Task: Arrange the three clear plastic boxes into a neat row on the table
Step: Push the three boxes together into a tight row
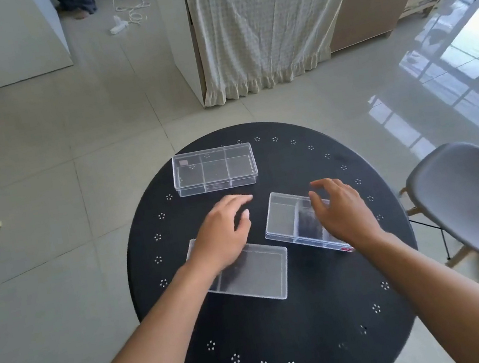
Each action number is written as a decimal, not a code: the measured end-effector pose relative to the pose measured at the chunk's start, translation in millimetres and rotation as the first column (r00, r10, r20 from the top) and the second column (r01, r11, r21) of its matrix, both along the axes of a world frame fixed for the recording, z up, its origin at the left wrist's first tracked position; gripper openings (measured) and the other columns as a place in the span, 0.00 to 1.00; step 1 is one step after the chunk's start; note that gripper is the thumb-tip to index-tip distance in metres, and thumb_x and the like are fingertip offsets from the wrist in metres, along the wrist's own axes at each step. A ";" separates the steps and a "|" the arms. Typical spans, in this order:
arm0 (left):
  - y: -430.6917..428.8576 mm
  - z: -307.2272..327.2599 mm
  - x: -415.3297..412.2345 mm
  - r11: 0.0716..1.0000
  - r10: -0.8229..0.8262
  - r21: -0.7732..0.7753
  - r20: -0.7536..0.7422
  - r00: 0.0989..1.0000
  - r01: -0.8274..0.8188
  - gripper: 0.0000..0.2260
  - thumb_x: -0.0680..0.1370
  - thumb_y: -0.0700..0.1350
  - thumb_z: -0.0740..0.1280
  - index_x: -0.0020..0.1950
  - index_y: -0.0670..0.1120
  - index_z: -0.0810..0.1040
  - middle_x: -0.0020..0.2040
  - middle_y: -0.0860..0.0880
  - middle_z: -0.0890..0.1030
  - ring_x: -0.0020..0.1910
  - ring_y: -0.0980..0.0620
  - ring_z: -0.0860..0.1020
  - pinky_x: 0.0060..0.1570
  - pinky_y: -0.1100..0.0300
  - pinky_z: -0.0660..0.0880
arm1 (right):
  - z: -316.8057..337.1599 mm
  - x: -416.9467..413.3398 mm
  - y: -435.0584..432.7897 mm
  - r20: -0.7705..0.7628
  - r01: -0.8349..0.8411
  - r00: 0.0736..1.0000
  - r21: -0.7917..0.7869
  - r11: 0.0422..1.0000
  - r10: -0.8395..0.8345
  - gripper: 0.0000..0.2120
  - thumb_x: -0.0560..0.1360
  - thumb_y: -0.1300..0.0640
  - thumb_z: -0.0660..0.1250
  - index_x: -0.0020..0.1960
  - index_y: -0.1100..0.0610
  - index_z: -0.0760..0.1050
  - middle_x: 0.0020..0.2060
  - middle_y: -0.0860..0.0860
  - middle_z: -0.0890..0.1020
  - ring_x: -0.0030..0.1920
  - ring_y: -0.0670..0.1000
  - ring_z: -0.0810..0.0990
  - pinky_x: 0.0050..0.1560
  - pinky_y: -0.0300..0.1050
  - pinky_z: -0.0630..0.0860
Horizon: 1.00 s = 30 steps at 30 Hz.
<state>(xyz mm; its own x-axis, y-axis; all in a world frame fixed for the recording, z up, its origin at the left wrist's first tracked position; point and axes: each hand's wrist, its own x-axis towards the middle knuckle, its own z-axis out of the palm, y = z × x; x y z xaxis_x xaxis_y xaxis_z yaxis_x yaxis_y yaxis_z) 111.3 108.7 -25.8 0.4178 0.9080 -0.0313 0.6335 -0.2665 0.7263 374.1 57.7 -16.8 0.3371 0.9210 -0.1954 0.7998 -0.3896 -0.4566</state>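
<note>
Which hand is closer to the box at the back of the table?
The left hand. Its fingertips reach toward the far box, stopping just short of its near wall. The right hand hovers over the tilted box on the right, further away.

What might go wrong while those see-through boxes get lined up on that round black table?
The left box and right box lie tilted and close together, so sliding one might knock the other. The right hand covers the right box's far end, and a careless push could send it toward the table edge.
</note>
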 end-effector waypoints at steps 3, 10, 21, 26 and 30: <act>-17.6 -5.5 23.2 0.990 -0.127 -0.078 -0.094 0.987 0.120 0.22 0.87 0.48 0.61 0.82 0.51 0.72 0.82 0.55 0.73 0.84 0.55 0.65 0.83 0.55 0.60 | 0.0 15.6 -26.2 0.018 0.027 1.000 -0.053 0.998 -0.026 0.21 0.86 0.44 0.61 0.74 0.51 0.77 0.74 0.52 0.79 0.73 0.59 0.76 0.72 0.62 0.75; -39.8 -10.0 58.8 0.944 -0.307 -0.200 -0.228 0.924 0.264 0.28 0.88 0.53 0.58 0.88 0.50 0.58 0.89 0.55 0.56 0.88 0.57 0.53 0.85 0.47 0.60 | 4.5 25.1 -62.7 0.097 -0.002 0.995 -0.153 0.988 0.017 0.21 0.85 0.48 0.60 0.76 0.50 0.77 0.78 0.50 0.76 0.74 0.61 0.76 0.72 0.62 0.75; -37.5 -1.6 61.6 0.957 -0.268 -0.235 -0.479 0.836 0.172 0.30 0.89 0.58 0.52 0.89 0.49 0.54 0.90 0.57 0.48 0.88 0.56 0.48 0.81 0.42 0.62 | -8.5 19.6 -53.7 0.111 -0.154 0.977 -0.211 0.965 0.180 0.25 0.85 0.47 0.61 0.81 0.47 0.71 0.85 0.48 0.66 0.79 0.59 0.71 0.71 0.63 0.77; -21.4 -4.2 34.4 0.968 -0.223 -0.219 -0.511 0.830 0.125 0.29 0.89 0.58 0.52 0.89 0.50 0.56 0.89 0.57 0.50 0.88 0.56 0.51 0.81 0.41 0.63 | -15.3 2.6 -31.5 0.090 -0.223 0.965 -0.215 0.951 0.247 0.26 0.84 0.48 0.60 0.83 0.45 0.69 0.85 0.47 0.66 0.79 0.59 0.71 0.72 0.64 0.76; -12.0 -2.0 6.0 0.975 -0.178 -0.210 -0.533 0.827 0.075 0.28 0.89 0.58 0.52 0.89 0.51 0.56 0.89 0.57 0.50 0.88 0.55 0.52 0.81 0.40 0.63 | -16.3 -21.8 -10.1 0.083 -0.296 0.944 -0.215 0.931 0.319 0.25 0.84 0.50 0.59 0.82 0.46 0.69 0.85 0.48 0.65 0.78 0.60 0.71 0.71 0.65 0.77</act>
